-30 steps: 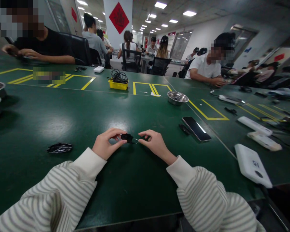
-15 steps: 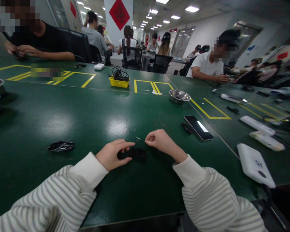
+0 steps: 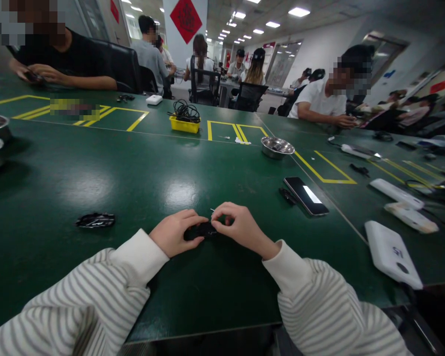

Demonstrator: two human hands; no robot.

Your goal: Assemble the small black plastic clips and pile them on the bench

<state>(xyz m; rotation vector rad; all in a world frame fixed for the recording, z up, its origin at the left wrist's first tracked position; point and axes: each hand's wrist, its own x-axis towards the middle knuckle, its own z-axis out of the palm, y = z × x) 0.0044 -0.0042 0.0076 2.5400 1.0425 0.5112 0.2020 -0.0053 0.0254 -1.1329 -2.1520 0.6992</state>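
1. Green bench (image 3: 226,291): beyond the phone (image 3: 300,194), a steel bowl (image 3: 277,155) holds dark bits (image 3: 279,148); a yellow tray (image 3: 185,125), coiled cable (image 3: 185,111).
2. Left of the phone, your curled left hand (image 3: 176,232) grips a black part (image 3: 199,231).
3. Your right hand (image 3: 240,225) pinches at its phone-side end; you can't tell on what.

Dim overall, bright ceiling lights (image 3: 299,12), pale glare on green tabletop (image 3: 141,183), edge distortion

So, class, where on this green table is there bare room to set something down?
One patch of table lies bare between the yellow tray, the black bundle and the left hand; another lies between the striped sleeves, towards the near edge. It is crowded at the dark piece by the right hand, and further right, with the phone and white devices.
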